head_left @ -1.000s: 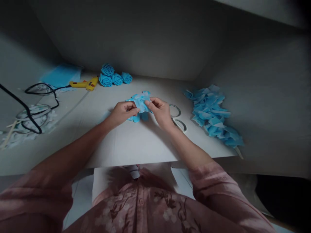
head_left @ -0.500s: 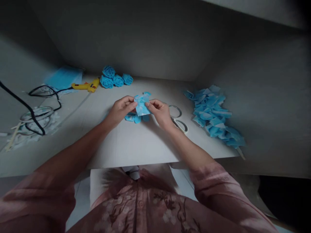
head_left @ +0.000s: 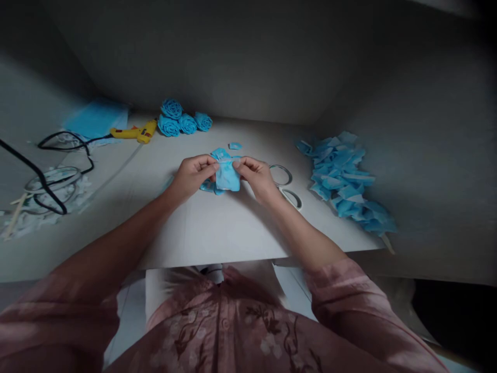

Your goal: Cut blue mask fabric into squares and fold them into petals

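A small blue piece of crepe-like paper or fabric (head_left: 228, 177) is stretched between my two hands above the table. My left hand (head_left: 195, 175) pinches its upper left edge between thumb and fingers. At the upper right edge, my right hand (head_left: 256, 177) pinches it the same way. Several small blue cut pieces (head_left: 220, 153) lie on the table behind and under it, partly hidden by the held piece. Close by my right wrist lie scissors (head_left: 290, 198); their two pale handle loops show, and the blades are hidden.
Blue rolled roses (head_left: 171, 125) sit at the back beside a yellow glue gun (head_left: 145, 132). Its black cord (head_left: 50, 181) loops over the left side, near a tape roll (head_left: 52, 178) and white scraps. Blue sheets (head_left: 97, 118) lie at back left. A heap of blue pieces (head_left: 344, 176) lines the right wall.
The held blue piece has turned or folded downward between my fingers, its upper edge now level with my thumbs. Both hands keep their pinch in nearly the same place. The view has shifted slightly.
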